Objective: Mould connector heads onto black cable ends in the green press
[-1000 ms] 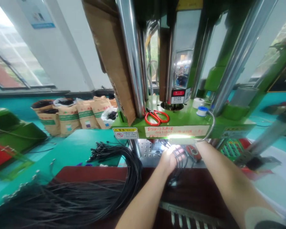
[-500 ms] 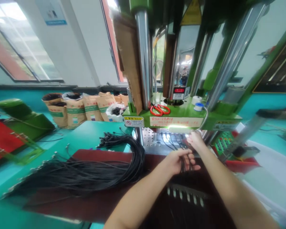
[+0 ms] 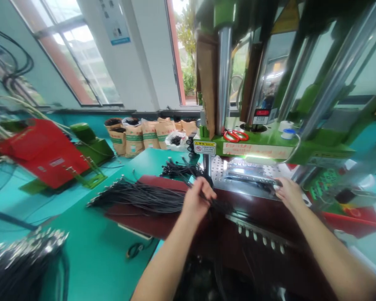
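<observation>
My left hand point(image 3: 200, 198) is closed round a few black cables, beside a large bundle of black cables point(image 3: 150, 197) on the dark red board point(image 3: 163, 182). To the right, my right hand point(image 3: 288, 193) grips the end of a metal bar point(image 3: 250, 179) at the front of the press's perforated metal plate point(image 3: 217, 167). A second metal strip with a row of pale pegs point(image 3: 260, 234) lies nearer to me, below both hands, with dark cables hanging from it. The fingertips of my right hand are partly blurred.
Red-handled scissors point(image 3: 235, 136) and a blue-white spool point(image 3: 288, 133) lie on the green press point(image 3: 316, 152). More cables point(image 3: 28, 263) lie at the left on the green table point(image 3: 97, 242). Paper sacks point(image 3: 134, 139) and a red machine point(image 3: 47, 152) stand behind. A red bin point(image 3: 354, 221) is at right.
The view has swung left. My left hand has moved away from my right hand towards the cable bundle, with cables in it. My right hand now holds the bar's end.
</observation>
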`<state>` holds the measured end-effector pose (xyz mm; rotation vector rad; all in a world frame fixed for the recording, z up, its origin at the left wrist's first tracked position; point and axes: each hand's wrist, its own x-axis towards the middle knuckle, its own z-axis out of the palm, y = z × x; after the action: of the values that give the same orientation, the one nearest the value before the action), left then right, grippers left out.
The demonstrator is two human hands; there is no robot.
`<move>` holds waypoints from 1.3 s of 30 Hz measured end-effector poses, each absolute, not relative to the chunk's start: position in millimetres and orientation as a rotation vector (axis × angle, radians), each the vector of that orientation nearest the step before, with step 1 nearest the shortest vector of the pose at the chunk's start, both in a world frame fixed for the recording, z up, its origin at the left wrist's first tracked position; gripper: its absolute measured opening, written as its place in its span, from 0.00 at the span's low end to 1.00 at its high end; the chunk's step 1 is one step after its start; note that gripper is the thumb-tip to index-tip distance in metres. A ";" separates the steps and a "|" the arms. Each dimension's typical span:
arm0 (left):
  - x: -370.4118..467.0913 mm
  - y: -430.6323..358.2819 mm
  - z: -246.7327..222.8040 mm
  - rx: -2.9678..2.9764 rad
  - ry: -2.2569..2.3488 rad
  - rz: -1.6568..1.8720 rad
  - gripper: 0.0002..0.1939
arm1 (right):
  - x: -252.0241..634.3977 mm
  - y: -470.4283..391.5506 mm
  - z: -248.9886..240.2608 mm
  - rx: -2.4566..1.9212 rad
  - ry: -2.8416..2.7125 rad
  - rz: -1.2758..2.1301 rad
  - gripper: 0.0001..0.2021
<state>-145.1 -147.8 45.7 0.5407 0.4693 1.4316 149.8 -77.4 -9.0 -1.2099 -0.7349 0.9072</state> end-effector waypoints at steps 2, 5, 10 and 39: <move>-187.9 -109.6 60.6 0.465 0.704 1.731 0.13 | 159.4 -89.8 -14.3 -1.253 -0.734 0.948 0.06; -232.6 -55.8 63.1 0.401 1.053 1.874 0.15 | 174.5 -105.5 -23.4 -1.309 -0.735 1.022 0.05; -237.9 -11.9 21.6 0.410 1.429 1.663 0.13 | 211.8 -117.2 -38.6 -1.503 -1.163 1.051 0.14; -101.8 -281.8 -20.1 2.572 0.757 -0.433 0.23 | 146.3 -213.2 27.8 -2.006 -2.505 0.476 0.13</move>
<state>-101.8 -281.8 -20.1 2.5718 0.7568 -0.4332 146.3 -213.2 27.8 -2.0061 -2.5055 0.4762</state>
